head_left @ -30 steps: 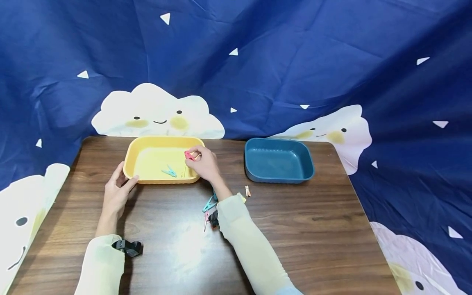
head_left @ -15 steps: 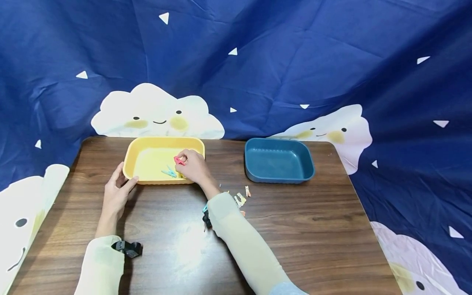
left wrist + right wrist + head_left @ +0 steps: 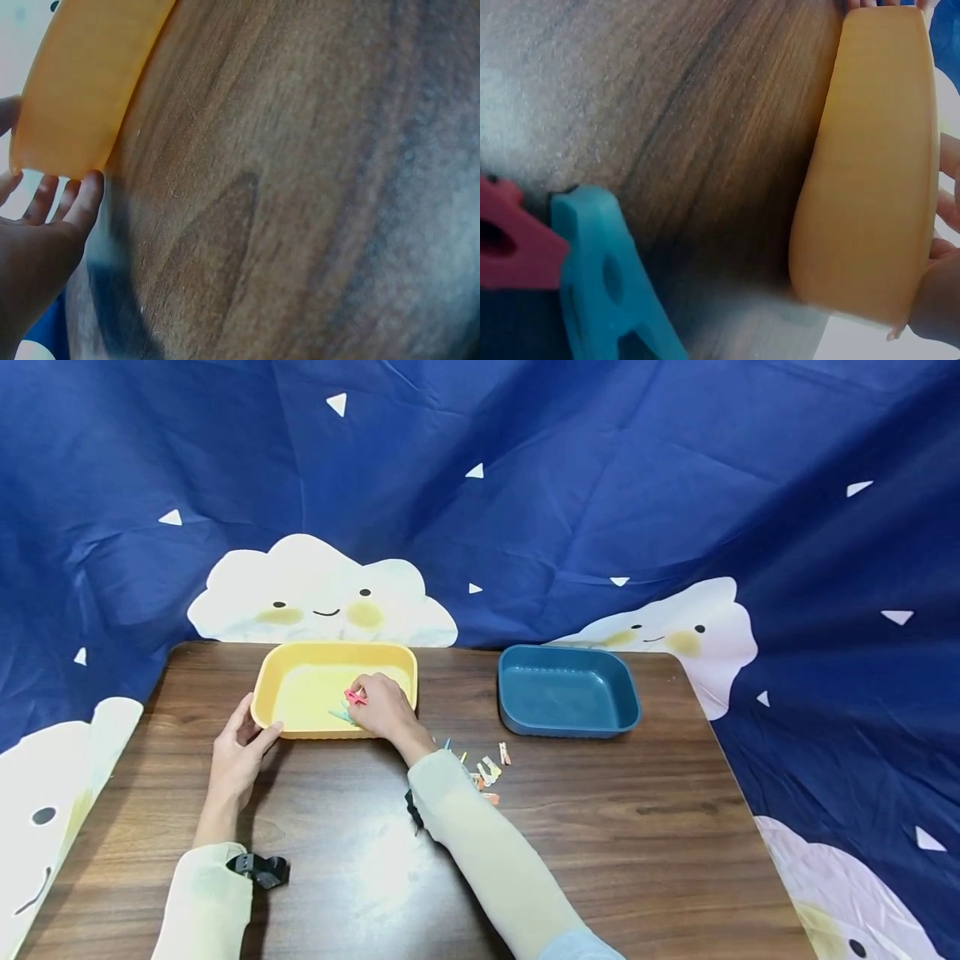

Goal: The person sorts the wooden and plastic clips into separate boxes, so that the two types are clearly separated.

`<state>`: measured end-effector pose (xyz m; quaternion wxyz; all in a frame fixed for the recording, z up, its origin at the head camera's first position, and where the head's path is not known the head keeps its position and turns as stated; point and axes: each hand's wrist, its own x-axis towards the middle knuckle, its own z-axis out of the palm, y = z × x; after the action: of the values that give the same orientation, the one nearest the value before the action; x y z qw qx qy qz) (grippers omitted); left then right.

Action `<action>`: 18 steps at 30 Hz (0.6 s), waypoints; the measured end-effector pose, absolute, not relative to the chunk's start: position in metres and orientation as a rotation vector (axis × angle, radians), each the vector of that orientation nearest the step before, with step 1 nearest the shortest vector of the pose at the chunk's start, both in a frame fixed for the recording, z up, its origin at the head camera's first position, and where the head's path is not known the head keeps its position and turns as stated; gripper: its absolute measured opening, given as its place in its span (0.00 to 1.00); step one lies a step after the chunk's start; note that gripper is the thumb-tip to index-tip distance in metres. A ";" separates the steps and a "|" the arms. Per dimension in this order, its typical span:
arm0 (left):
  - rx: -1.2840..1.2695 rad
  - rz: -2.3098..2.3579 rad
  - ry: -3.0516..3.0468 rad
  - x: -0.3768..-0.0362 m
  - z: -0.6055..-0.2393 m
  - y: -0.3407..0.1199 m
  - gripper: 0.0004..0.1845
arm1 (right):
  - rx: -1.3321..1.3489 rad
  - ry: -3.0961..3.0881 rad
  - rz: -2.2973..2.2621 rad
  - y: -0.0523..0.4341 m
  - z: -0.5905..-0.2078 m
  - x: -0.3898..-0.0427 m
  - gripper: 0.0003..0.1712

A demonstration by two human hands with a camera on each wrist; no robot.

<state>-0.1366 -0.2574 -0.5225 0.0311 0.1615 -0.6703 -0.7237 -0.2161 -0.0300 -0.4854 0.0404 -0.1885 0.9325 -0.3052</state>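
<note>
A yellow tray stands at the back left of the wooden table. My right hand reaches into the tray and pinches a pink clothespin just above a teal clothespin lying on the tray floor. My left hand grips the tray's near left corner, thumb on the rim; the left wrist view shows its fingers against the yellow tray wall. In the right wrist view a teal clothespin and a pink clothespin lie close on the wood, beside the yellow tray's side.
A dark blue tray sits at the back right with nothing in it. Several small clothespins lie on the table just right of my right forearm. A blue cloth with cloud faces hangs behind the table.
My right hand moved left and down into the yellow tray with the pink clothespin, nearer the teal one. The left hand stayed on the tray corner.
</note>
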 end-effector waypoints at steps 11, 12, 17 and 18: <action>0.505 -2.210 -2.086 -0.138 -0.521 -0.258 0.44 | -0.526 2.798 -1.265 -0.024 -0.485 -0.220 0.14; 0.503 -2.222 -2.075 -0.138 -0.521 -0.257 0.44 | -0.524 2.778 -1.311 -0.023 -0.484 -0.220 0.14; 0.497 -2.278 -2.016 -0.137 -0.520 -0.257 0.44 | -0.547 2.702 -1.456 -0.018 -0.481 -0.217 0.14; 0.494 -2.287 -2.005 -0.137 -0.520 -0.257 0.44 | -0.547 2.688 -1.471 -0.017 -0.480 -0.216 0.14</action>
<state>-0.1371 -0.2573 -0.5202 0.0302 0.1604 -0.6504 -0.7419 -0.2165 -0.0173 -0.4801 0.0145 -0.1756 0.8635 -0.4726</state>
